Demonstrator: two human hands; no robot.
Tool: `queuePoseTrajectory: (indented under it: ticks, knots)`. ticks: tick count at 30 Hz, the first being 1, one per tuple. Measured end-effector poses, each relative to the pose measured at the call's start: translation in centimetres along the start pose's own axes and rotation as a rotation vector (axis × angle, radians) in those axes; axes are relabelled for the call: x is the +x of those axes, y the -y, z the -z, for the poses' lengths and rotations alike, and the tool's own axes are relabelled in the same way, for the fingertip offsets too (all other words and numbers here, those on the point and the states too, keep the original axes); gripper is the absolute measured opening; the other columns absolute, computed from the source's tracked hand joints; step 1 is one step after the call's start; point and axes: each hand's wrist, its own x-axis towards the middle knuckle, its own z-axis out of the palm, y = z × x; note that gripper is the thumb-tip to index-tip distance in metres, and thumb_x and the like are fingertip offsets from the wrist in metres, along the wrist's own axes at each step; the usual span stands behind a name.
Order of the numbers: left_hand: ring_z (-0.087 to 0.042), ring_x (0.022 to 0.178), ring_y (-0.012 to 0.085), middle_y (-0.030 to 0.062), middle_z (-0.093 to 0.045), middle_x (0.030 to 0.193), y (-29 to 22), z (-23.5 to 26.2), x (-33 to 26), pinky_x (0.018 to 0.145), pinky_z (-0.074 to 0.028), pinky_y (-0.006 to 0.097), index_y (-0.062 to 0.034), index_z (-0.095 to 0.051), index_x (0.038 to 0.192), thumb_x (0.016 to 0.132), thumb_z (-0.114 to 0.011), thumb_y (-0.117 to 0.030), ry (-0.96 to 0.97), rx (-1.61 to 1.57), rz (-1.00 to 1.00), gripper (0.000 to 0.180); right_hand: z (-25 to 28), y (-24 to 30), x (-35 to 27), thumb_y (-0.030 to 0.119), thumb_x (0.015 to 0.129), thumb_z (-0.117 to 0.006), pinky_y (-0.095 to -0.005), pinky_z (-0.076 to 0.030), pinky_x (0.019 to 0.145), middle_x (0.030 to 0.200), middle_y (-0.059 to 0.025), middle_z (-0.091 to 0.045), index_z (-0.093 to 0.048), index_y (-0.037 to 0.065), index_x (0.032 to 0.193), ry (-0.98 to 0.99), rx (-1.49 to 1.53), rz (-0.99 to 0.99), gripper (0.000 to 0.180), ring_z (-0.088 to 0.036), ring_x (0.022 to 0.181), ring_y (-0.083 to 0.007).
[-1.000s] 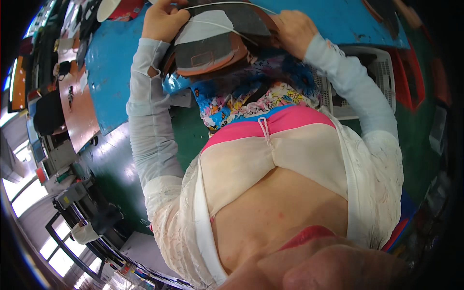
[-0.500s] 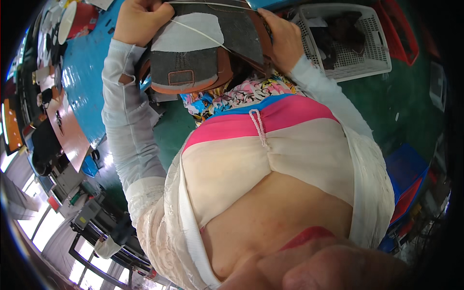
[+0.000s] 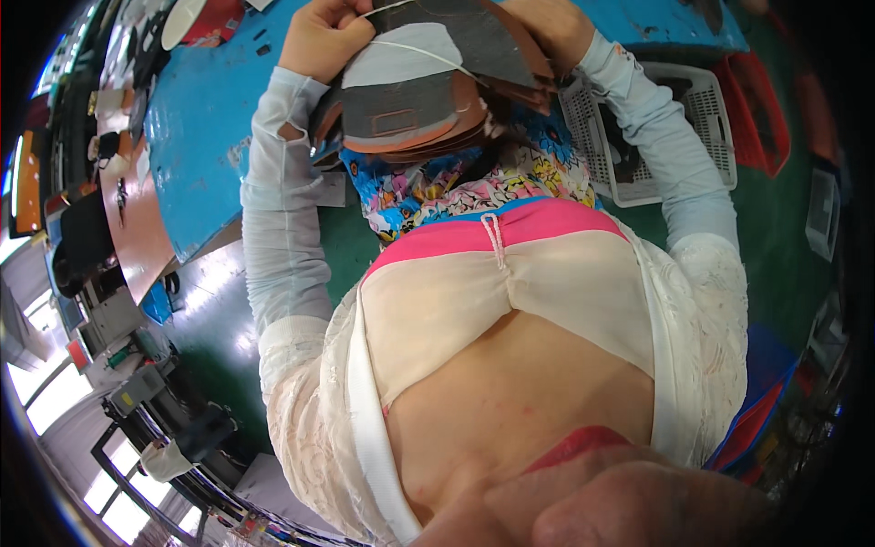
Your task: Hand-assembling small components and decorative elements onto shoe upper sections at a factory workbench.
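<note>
A stack of cut leather pieces (image 3: pixel 392 109), dark grey on top with brown edges and a pale patch (image 3: pixel 410 55), lies above my lap at the top of the view. A thin white cord (image 3: pixel 424 55) runs across it. At the stack's left side my left hand (image 3: pixel 324 41) is closed, pinching the cord between thumb and fingers. My right hand (image 3: pixel 556 32) rests against the stack's upper right edge, back of the hand showing. Its fingertips are hidden, and the stack's far end is cut off by the frame.
A blue-topped table (image 3: pixel 196 137) extends on the left, with a red and white tub (image 3: pixel 196 23) on it. Beyond my right forearm stand a white perforated crate (image 3: pixel 715 118) holding dark pieces and a red crate (image 3: pixel 761 118). The floor (image 3: pixel 775 219) is green.
The stack and my left hand appear farther right and higher in the view. My right hand has moved up along the stack's right edge, its forearm now crossing in front of the white crate.
</note>
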Motion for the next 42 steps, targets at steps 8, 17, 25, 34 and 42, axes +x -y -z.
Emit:
queuePoseTrajectory:
  ticks: [8,17,25,34,42]
  knots:
    - [-0.036,0.06,-0.001,-0.0097,-0.041,0.065,0.0,-1.4,-0.6,0.054,-0.03,0.016,-0.0047,-0.057,0.087,0.082,-0.055,0.001,-0.043,-0.074,-0.002,0.008,-4.0,-4.3,-1.7,0.018,0.072,-0.072,-0.04,-0.049,0.077,0.097,-0.0173,-0.062,-0.051,0.005,0.113,0.198,0.202,-0.637,0.047,-0.062,0.091,-0.0336]
    - [-0.033,0.06,-0.0005,-0.0093,-0.039,0.064,-0.1,0.0,-2.1,0.053,-0.028,0.017,-0.0047,-0.055,0.086,0.081,-0.051,0.001,-0.032,-0.151,0.008,0.008,-1.1,-0.5,3.0,0.014,0.088,-0.066,-0.0277,-0.047,0.068,0.093,-0.0071,-0.064,-0.026,0.011,0.138,0.279,0.712,-0.559,0.065,-0.061,0.078,-0.0156]
    - [-0.031,0.058,0.0003,-0.0094,-0.038,0.064,-1.3,-0.6,-2.8,0.053,-0.028,0.017,-0.0049,-0.056,0.085,0.08,-0.051,0.001,-0.011,-0.2,-0.014,0.009,-0.9,-2.3,4.1,0.015,0.09,-0.064,-0.0309,-0.052,0.081,0.117,-0.017,-0.06,-0.007,0.014,0.15,0.268,0.693,-0.303,0.083,-0.062,0.096,-0.0192]
    - [-0.036,0.056,0.0043,-0.0052,-0.038,0.058,-3.2,-2.4,-3.0,0.051,-0.033,0.022,-0.0059,-0.056,0.088,0.076,-0.057,-0.002,-0.103,0.123,-0.086,0.012,1.5,-1.7,7.2,0.037,0.077,-0.074,-0.0384,-0.04,0.101,0.14,-0.0185,-0.042,-0.01,0.011,0.15,0.368,1.872,-1.195,0.1,-0.048,0.123,-0.0264]
    - [-0.062,0.059,0.0121,0.0025,-0.054,0.056,-6.9,-1.9,-3.4,0.057,-0.048,0.024,-0.0045,-0.063,0.102,0.077,-0.059,-0.008,-0.403,0.392,-0.2,0.025,3.7,4.9,9.2,0.019,0.066,-0.083,-0.0358,-0.04,0.1,0.13,-0.0193,-0.047,-0.014,0.011,0.147,0.402,0.975,-0.867,0.106,-0.047,0.121,-0.0262]
